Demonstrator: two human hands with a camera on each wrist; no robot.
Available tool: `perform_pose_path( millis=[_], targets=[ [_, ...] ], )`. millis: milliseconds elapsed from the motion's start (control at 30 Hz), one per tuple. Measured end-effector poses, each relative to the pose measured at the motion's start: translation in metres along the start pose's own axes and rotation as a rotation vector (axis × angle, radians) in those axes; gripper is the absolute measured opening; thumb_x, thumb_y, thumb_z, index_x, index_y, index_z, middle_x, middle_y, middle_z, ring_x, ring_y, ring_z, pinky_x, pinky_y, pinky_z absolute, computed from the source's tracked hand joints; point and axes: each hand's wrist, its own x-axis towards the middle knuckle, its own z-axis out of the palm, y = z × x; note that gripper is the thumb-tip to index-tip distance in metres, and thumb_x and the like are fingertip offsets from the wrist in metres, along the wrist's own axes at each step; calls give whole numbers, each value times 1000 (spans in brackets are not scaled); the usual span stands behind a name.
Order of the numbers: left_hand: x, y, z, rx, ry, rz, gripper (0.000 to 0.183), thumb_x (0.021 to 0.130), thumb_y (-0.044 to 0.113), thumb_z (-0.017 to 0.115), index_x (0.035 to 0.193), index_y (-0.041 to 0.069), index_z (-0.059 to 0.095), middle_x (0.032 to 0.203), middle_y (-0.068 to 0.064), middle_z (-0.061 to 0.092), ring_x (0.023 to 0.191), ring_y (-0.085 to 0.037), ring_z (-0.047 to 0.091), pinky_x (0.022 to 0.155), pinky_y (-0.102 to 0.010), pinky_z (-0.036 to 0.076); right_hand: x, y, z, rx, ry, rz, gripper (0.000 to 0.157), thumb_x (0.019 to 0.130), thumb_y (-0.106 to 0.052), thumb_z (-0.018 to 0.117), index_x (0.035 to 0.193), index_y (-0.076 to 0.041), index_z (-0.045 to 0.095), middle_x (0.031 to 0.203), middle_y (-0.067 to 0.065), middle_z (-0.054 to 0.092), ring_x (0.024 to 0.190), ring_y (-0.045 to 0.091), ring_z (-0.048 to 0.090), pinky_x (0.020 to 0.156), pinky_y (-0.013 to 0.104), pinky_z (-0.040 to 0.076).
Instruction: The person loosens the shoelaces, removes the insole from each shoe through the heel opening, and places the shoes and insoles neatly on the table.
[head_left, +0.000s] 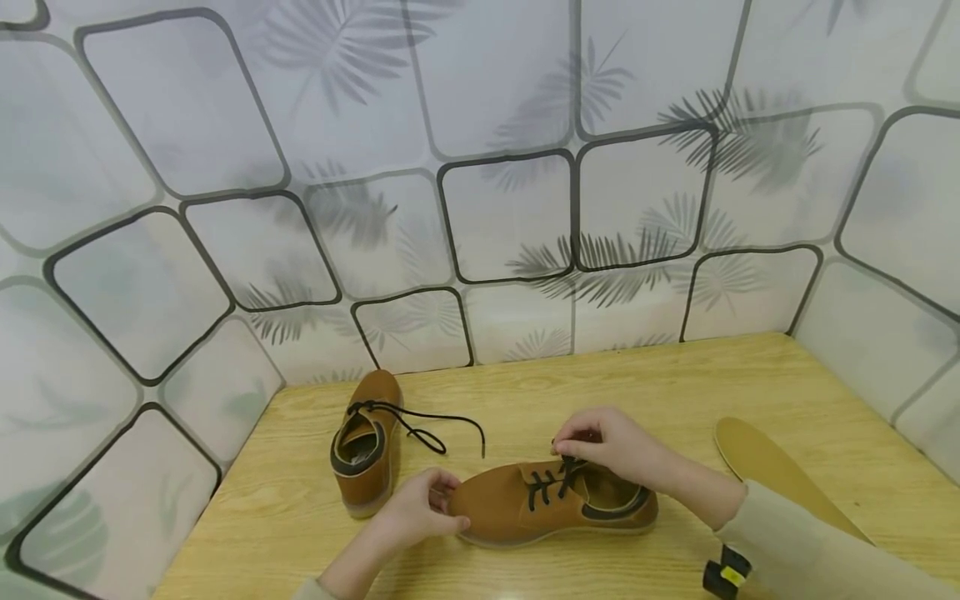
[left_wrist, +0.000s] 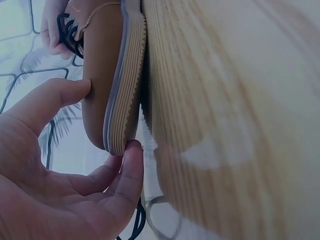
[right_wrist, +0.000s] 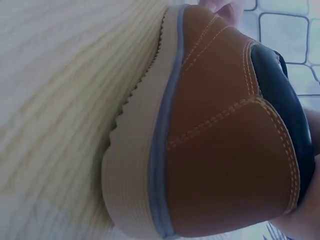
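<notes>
A brown leather shoe (head_left: 491, 504) with black laces lies lengthwise in front of me, toe to the left, sole on the table. My left hand (head_left: 414, 510) grips its toe; in the left wrist view the thumb (left_wrist: 75, 90) presses the upper and fingertips touch the sole's front edge. Above the shoe's opening, my right hand (head_left: 618, 446) pinches the black shoelace (head_left: 567, 468) between thumb and forefinger. The right wrist view shows the shoe's heel (right_wrist: 225, 165) and dark collar (right_wrist: 280, 100), with the right fingers out of sight.
A matching brown shoe (head_left: 378, 390) stands at the left, its black lace (head_left: 442, 415) trailing right across the wooden table (head_left: 600, 383). A tan insole-shaped piece (head_left: 780, 475) lies at the right, near a small black object with a yellow label (head_left: 726, 573). Patterned curtains (head_left: 510, 217) surround the table.
</notes>
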Motion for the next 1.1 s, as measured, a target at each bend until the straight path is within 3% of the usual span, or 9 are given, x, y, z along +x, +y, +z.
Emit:
perform_pose_path(
  millis=[233,367,633,867,967,1100],
  targets=[
    [0,-1,0,2,2,-9,45,85,3,85,124,-4,64,116,-13,67,94,-17,62,79,-32,57,-2,3,-3,-28,-192,-188,4,99,-12,75,98,-11,79,90,5,70,77,-2,58,67,23,54],
    [0,-1,0,-1,4,-10,44,85,3,85,123,-4,64,115,-13,67,93,-17,62,78,-32,57,-2,3,-4,-17,-218,-230,5,100,-9,74,97,-12,77,89,7,68,77,-3,56,67,22,54],
    [1,-2,1,-3,-1,5,44,85,2,84,123,-5,64,115,-13,67,94,-17,62,78,-32,57,-2,4,-3,105,-82,-115,11,101,-10,73,100,1,75,97,15,73,86,1,65,78,24,59],
    [1,-3,0,-3,-1,19,44,85,2,85,123,-5,64,114,-13,67,94,-17,62,79,-32,58,0,0,-2,192,-19,64,21,106,-11,64,107,10,67,98,7,70,88,5,66,83,23,59],
    [1,-3,0,-4,-3,23,44,85,2,85,123,-6,64,114,-13,67,94,-17,62,80,-32,58,1,-1,-2,200,-26,85,21,108,-10,60,109,11,64,99,8,68,87,6,64,82,22,59],
    [0,-3,0,-4,-3,25,44,85,2,85,123,-6,64,115,-13,67,94,-17,63,80,-32,58,0,1,-3,141,-72,33,18,110,-8,56,112,6,69,109,16,69,90,4,64,81,21,58]
  ],
)
